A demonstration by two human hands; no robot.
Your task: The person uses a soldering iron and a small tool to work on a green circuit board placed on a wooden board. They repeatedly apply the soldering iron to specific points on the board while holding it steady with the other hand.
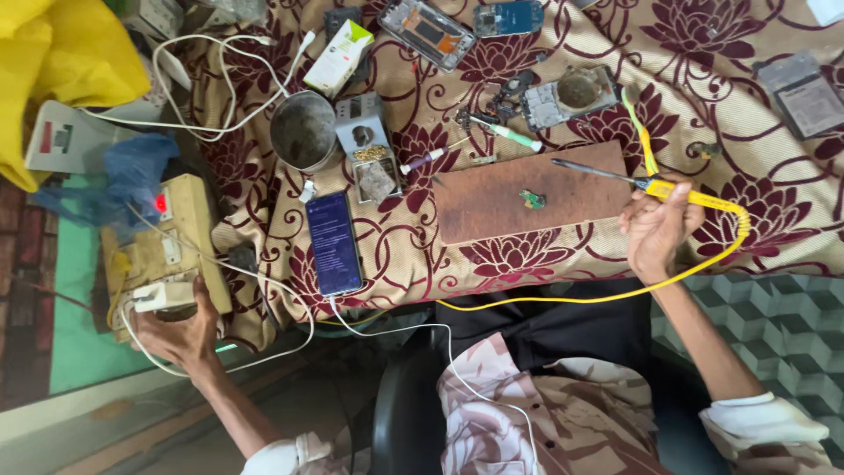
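Floral cloth (747, 105) covers the table; wooden board (527, 202) at centre carries a small green circuit piece (532, 200). Right hand (655, 230) closed around yellow soldering iron (615, 179), tip over the board; left hand (180, 330) fingers curled on white plug (163, 296) at the extension box (163, 246). Likely powering-up stage; next calls for seating the plug firmly, then steadying the tip by the piece.

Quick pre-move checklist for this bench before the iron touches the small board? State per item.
1. Soldering iron gripped in right hand: ok.
2. Tip over wooden board, off the cloth: ok.
3. Small green part lying on the board, unclamped: not ok.
4. Left hand on white plug at power strip; red light on: ok.
5. Tip hot: cannot tell.
6. Yellow cord clear of phone: ok.
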